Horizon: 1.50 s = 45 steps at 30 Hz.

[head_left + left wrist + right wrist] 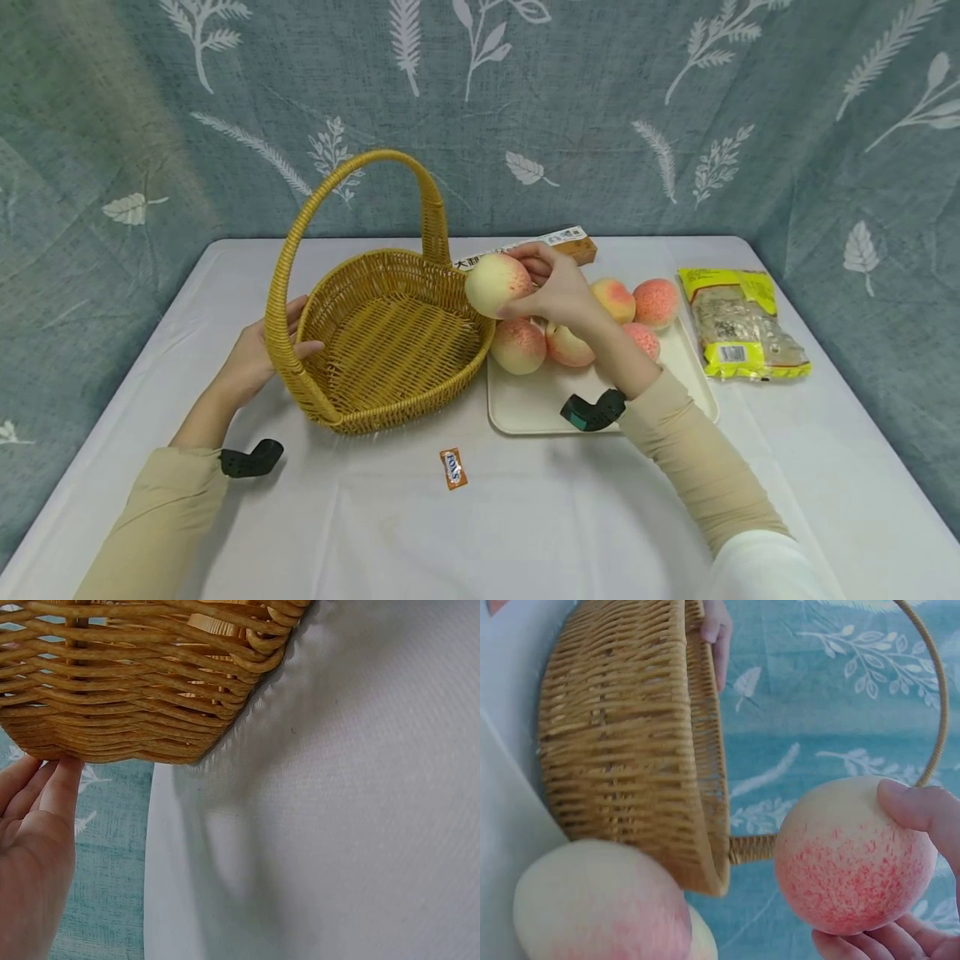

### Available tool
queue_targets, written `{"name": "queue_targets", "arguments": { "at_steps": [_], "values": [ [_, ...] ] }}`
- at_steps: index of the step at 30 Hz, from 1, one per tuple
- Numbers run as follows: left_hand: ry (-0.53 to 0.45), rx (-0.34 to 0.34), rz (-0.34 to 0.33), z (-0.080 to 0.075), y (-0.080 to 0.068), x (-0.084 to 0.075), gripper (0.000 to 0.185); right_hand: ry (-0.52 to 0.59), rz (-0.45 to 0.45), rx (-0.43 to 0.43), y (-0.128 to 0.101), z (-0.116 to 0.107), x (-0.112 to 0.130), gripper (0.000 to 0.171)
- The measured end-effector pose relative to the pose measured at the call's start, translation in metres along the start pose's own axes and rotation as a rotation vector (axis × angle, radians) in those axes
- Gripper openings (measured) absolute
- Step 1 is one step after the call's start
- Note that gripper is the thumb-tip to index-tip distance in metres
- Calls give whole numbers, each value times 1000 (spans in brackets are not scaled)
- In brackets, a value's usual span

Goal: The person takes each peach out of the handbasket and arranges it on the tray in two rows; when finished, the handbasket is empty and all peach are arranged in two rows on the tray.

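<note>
A person sits at a counter covered in white cloth, with a blue leaf-patterned curtain behind it. Their right hand has its fingers and thumb curled round a pale peach with a pink blush, holding it in the air just above the right rim of a woven wicker basket, which is empty and has a tall arched handle. The left hand rests against the basket's left side, fingers fairly straight and touching the weave near the foot of the handle, steadying rather than gripping it. To the right of the basket lies a cream tray carrying five more peaches, some touching each other and the nearest just beside the basket wall. Behind the tray is a long orange and white box; well to the right lies a yellow packet of dried food; a small orange wrapped sweet lies near the front of the basket. Possible trouble, as a judgement: the held peach is round and smooth, so a loose fingertip hold could let it slip, strike the rim and roll off across the cloth. The basket looks light, and a knock on its rim or handle might tip or slide it, since the left hand only touches it.
</note>
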<state>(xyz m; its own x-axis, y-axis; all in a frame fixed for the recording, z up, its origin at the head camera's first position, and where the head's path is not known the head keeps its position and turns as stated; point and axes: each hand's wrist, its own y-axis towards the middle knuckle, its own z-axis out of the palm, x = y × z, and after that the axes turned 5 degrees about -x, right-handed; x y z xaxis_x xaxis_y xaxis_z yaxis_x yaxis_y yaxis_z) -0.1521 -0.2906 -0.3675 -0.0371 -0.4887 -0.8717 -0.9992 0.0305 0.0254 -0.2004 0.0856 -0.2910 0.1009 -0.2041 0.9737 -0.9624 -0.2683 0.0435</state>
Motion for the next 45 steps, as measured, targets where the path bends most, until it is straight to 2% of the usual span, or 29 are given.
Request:
{"name": "queue_targets", "arguments": {
  "at_steps": [9,15,29,38,40,45],
  "values": [
    [29,-4,15,1,-1,-1,77,22,-32,-67,-19,-29,-6,65],
    [23,-1,33,2,-1,-1,76,19,-4,-127,-33,-51,-13,66],
    [55,-13,12,1,-1,-3,77,-76,65,-224,-65,-99,-29,65],
    [56,-3,20,0,0,-1,77,-126,53,-298,-83,-126,-43,64],
    [56,0,26,0,0,0,77,-139,52,-328,-82,-139,-61,67],
    [52,2,44,0,0,1,76,-75,-4,-393,-64,-192,-151,73]
  ]
}}
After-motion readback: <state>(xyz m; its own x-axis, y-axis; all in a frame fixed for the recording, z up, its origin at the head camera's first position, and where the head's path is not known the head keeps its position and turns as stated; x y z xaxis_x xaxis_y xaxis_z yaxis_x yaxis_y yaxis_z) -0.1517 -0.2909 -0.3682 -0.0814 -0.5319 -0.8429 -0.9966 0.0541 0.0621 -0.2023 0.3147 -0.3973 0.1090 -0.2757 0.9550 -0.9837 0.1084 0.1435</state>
